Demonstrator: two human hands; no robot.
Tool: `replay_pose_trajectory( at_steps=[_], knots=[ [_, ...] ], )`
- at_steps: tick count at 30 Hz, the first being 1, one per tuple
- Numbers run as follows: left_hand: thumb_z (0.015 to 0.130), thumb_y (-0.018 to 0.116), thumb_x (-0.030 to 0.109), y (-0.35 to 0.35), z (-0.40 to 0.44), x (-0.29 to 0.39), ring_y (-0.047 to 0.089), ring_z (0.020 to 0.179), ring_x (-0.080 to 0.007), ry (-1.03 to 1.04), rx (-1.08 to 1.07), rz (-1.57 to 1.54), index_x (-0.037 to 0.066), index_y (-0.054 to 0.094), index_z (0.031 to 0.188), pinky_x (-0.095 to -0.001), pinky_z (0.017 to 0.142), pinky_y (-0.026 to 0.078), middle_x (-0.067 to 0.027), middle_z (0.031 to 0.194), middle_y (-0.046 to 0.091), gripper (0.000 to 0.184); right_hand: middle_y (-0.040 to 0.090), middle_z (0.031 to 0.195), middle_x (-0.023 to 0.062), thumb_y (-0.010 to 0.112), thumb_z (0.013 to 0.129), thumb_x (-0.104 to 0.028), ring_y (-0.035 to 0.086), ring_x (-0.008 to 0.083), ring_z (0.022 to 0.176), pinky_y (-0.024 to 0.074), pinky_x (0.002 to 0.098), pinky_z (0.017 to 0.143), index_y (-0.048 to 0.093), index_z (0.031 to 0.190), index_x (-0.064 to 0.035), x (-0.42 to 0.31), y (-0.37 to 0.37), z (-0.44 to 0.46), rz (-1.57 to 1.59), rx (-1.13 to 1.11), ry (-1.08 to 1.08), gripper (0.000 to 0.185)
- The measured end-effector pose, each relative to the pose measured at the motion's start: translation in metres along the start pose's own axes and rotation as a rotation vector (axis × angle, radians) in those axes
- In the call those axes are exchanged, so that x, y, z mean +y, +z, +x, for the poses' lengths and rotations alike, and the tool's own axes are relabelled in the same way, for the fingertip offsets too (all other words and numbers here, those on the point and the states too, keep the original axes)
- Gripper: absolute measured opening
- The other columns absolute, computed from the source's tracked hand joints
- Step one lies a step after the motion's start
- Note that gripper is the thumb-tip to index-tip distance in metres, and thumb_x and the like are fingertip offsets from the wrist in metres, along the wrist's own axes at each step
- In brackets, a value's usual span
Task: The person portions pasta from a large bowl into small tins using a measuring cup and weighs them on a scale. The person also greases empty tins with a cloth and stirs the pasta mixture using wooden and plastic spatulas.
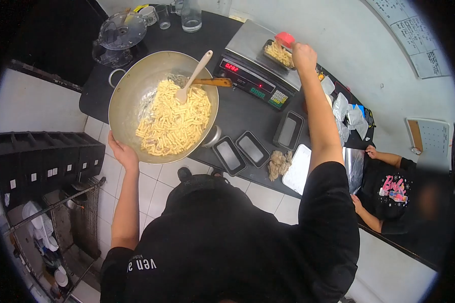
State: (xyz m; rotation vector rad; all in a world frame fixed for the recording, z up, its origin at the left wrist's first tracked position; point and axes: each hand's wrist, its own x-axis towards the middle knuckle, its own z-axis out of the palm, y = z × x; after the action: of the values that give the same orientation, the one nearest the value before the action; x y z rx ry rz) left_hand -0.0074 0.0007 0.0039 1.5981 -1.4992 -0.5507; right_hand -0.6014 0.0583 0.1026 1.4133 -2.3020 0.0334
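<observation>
On black counter (237,116): pan (127,107) and scale (246,41)

Left hand (123,153) touches outer side of pan holding pasta (177,123); grip cannot be determined. Beyond, right hand (304,56) clamps red scoop (285,39) over tray (275,61) of pasta on scale.

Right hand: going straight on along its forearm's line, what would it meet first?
Beyond the right hand, probably the pale wall behind the scale; depth is unclear from this single view.
</observation>
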Motion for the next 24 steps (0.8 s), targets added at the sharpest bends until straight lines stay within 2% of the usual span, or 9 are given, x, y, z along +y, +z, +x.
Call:
replay_pose_trajectory(
  at_steps=[4, 8, 11, 14, 17, 20, 23, 24],
  knots=[
    [0.099, 0.031, 0.007, -0.001, 0.001, -0.002, 0.051, 0.120, -0.0325, -0.011, -0.022, 0.010, 0.005, 0.037, 0.137, -0.0374, 0.099, 0.040, -0.0186, 0.132, 0.050, 0.039, 0.070, 0.086, 0.0132, 0.053, 0.080, -0.012, 0.066, 0.0314, 0.084, 0.0546, 0.0427, 0.071, 0.070, 0.082, -0.0075, -0.003, -0.001, -0.001, -0.035, 0.021, -0.075, 0.018],
    [0.099, 0.031, 0.008, -0.003, 0.000, 0.006, 0.051, 0.120, -0.0325, -0.010, -0.011, 0.033, 0.005, 0.037, 0.137, -0.0374, 0.098, 0.040, -0.0188, 0.132, 0.050, 0.039, 0.070, 0.087, 0.0116, 0.053, 0.080, -0.012, 0.066, 0.0313, 0.086, 0.0544, 0.0426, 0.072, 0.070, 0.083, -0.0092, -0.007, -0.006, -0.002, -0.050, -0.041, -0.051, 0.018],
    [0.097, 0.031, 0.002, -0.004, 0.000, 0.011, 0.049, 0.121, -0.0301, -0.055, -0.022, 0.017, 0.001, 0.040, 0.134, -0.0364, 0.101, 0.038, -0.0184, 0.131, 0.049, 0.037, 0.069, 0.087, 0.0119, 0.052, 0.080, -0.012, 0.065, 0.0309, 0.086, 0.0542, 0.0427, 0.072, 0.070, 0.082, -0.0098, -0.006, -0.008, -0.005, -0.014, -0.010, -0.064, 0.018],
    [0.099, 0.032, 0.008, -0.002, 0.001, -0.002, 0.052, 0.119, -0.0325, 0.017, 0.002, 0.056, 0.007, 0.037, 0.137, -0.0374, 0.097, 0.041, -0.0188, 0.132, 0.050, 0.039, 0.069, 0.086, 0.0122, 0.051, 0.081, -0.012, 0.066, 0.0307, 0.085, 0.0541, 0.0429, 0.071, 0.069, 0.084, -0.0101, -0.005, -0.009, -0.006, 0.007, -0.012, -0.057, 0.019],
    [0.098, 0.031, 0.007, -0.004, 0.001, 0.003, 0.052, 0.119, -0.0331, -0.041, -0.009, 0.047, 0.007, 0.037, 0.137, -0.0377, 0.097, 0.041, -0.0192, 0.132, 0.050, 0.039, 0.068, 0.084, 0.0133, 0.050, 0.087, -0.019, 0.065, 0.0310, 0.083, 0.0528, 0.0442, 0.071, 0.070, 0.089, -0.0111, 0.002, 0.003, -0.004, -0.063, -0.029, -0.087, 0.022],
    [0.098, 0.031, 0.006, -0.001, 0.001, 0.000, 0.053, 0.118, -0.0339, -0.011, 0.001, 0.061, 0.008, 0.038, 0.137, -0.0382, 0.097, 0.041, -0.0198, 0.131, 0.051, 0.039, 0.068, 0.085, 0.0125, 0.050, 0.087, -0.020, 0.065, 0.0311, 0.084, 0.0527, 0.0455, 0.070, 0.070, 0.087, -0.0111, 0.007, -0.004, -0.010, -0.067, -0.068, -0.020, 0.022],
    [0.098, 0.031, 0.005, -0.001, 0.001, 0.001, 0.053, 0.117, -0.0345, -0.006, 0.012, 0.059, 0.007, 0.037, 0.137, -0.0386, 0.097, 0.042, -0.0202, 0.130, 0.051, 0.040, 0.069, 0.086, 0.0113, 0.052, 0.088, -0.023, 0.066, 0.0317, 0.083, 0.0526, 0.0457, 0.071, 0.071, 0.091, -0.0122, 0.012, -0.007, -0.016, -0.038, -0.027, 0.023, 0.022],
    [0.098, 0.030, 0.005, -0.001, 0.001, 0.003, 0.053, 0.117, -0.0347, -0.018, 0.004, 0.042, 0.007, 0.037, 0.137, -0.0388, 0.097, 0.041, -0.0203, 0.130, 0.051, 0.040, 0.070, 0.086, 0.0105, 0.053, 0.088, -0.024, 0.066, 0.0317, 0.082, 0.0524, 0.0441, 0.072, 0.071, 0.095, -0.0136, 0.013, -0.005, -0.020, -0.005, -0.040, 0.133, 0.022]
  ],
)
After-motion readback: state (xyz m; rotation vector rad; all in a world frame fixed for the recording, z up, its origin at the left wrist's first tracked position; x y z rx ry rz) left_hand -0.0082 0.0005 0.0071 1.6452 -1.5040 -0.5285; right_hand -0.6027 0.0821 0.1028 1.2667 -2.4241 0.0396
